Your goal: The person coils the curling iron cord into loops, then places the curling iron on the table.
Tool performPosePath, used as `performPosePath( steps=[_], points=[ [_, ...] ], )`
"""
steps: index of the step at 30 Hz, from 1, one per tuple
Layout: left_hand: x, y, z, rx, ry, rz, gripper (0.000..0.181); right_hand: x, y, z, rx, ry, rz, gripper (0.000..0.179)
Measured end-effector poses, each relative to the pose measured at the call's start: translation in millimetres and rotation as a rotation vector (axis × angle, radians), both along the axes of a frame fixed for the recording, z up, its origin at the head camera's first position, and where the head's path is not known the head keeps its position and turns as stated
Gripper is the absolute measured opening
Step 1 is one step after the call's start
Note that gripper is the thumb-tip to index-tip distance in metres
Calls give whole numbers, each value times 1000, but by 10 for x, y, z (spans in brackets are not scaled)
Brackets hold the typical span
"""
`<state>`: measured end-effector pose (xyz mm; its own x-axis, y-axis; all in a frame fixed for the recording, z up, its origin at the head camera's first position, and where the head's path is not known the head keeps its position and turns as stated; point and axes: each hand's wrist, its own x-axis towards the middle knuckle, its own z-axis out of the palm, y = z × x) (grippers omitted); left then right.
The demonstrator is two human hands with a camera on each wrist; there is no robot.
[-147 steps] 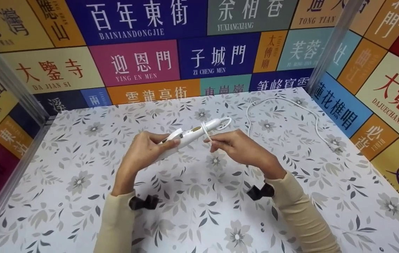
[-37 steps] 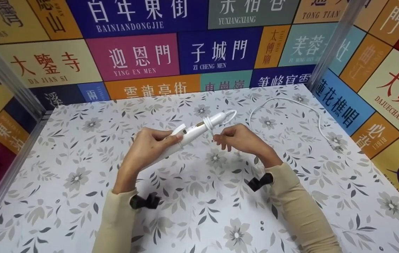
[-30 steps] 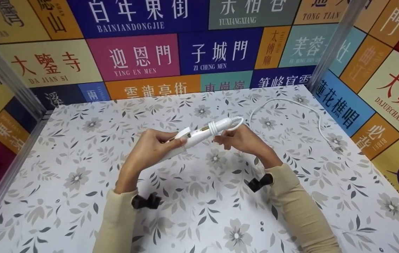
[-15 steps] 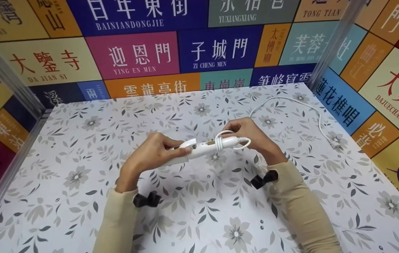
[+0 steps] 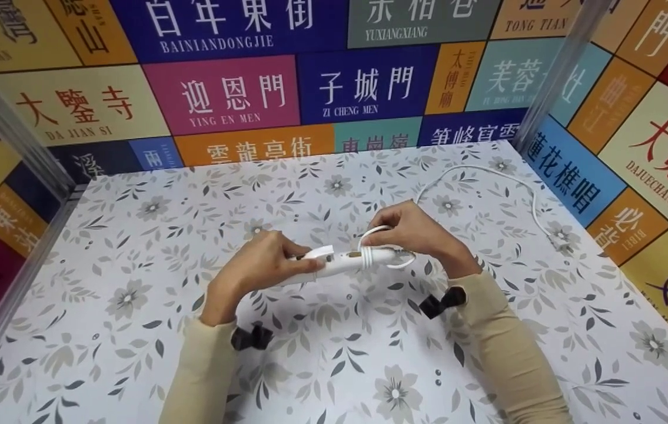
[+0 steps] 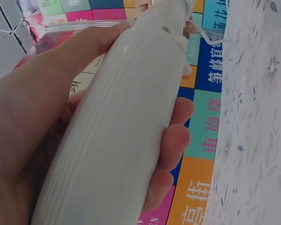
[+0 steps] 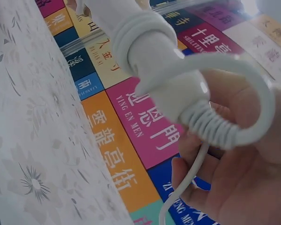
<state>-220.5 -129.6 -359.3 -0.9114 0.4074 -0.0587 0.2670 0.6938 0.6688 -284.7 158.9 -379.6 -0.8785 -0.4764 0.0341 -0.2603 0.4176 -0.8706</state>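
Note:
My left hand (image 5: 264, 264) grips a white curling iron (image 5: 342, 263), held nearly level above the table with its cord end pointing right. In the left wrist view, the thumb and fingers wrap its wide, ridged body (image 6: 117, 112). A white cord (image 5: 367, 259) lies in several turns around the handle. My right hand (image 5: 415, 231) pinches the cord's running part just above and behind the handle. In the right wrist view, the cord leaves the ribbed sleeve (image 7: 210, 124) in a loop, and its coils (image 7: 143, 35) sit against one another. The pinching fingertips are partly hidden there.
The loose cord (image 5: 478, 166) runs across the back right of the table (image 5: 310, 365), and its end lies near the right edge. Panels printed with characters (image 5: 222, 94) wall the back and sides. A black wrist mount (image 5: 442, 302) juts from each sleeve.
The cord has gained turns around the handle. Both hands have lowered the iron toward me and it has tilted to nearly level. My right hand has moved from the handle's near side to above it.

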Motion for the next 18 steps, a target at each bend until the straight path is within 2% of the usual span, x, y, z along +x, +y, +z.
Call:
performPosePath(
  steps=[7, 12, 18],
  points=[
    [15, 90, -26, -95, 104, 122, 36, 161, -151, 104, 197, 173, -101, 12],
    [4, 90, -63, -132, 153, 187, 40, 250, -228, 122, 292, 290, -73, 17],
    [-2, 97, -44, -146, 147, 291, 45, 307, -256, 167, 312, 334, -76, 23]
  ],
)
